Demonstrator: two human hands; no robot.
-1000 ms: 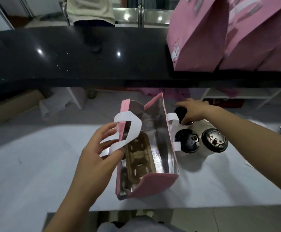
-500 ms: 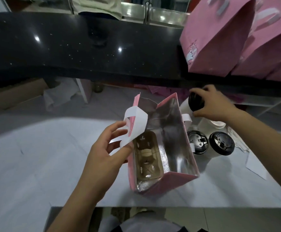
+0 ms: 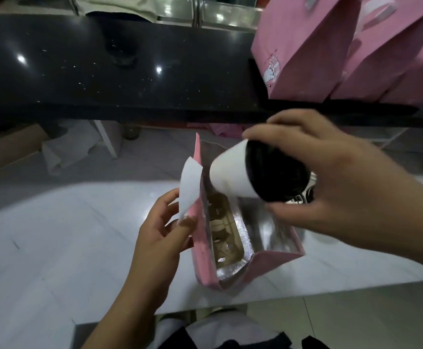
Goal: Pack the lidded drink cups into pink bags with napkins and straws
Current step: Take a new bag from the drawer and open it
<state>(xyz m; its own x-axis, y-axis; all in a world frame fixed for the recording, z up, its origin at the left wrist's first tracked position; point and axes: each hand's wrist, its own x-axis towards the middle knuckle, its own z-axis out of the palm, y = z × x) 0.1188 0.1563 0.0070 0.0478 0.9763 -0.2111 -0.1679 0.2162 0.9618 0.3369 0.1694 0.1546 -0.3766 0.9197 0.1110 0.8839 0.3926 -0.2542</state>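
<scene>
— Hands, nearest first?
— Left hand (image 3: 160, 238) pinches the white handle (image 3: 190, 190) of the open pink bag (image 3: 263, 264); a cardboard cup carrier (image 3: 226, 230) sits inside.
— And the right hand (image 3: 331, 187)?
— Grips a tilted black-lidded cup (image 3: 230, 172) over the bag's mouth. Farther, packed pink bags (image 3: 306, 46) on the black counter (image 3: 104, 71).

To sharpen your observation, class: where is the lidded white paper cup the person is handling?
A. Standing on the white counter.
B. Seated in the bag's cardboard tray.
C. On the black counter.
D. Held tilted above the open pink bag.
D: the right hand holds the white paper cup with the black lid tilted above the open pink foil-lined bag, while the left hand pinches the bag's white paper handle.
</scene>
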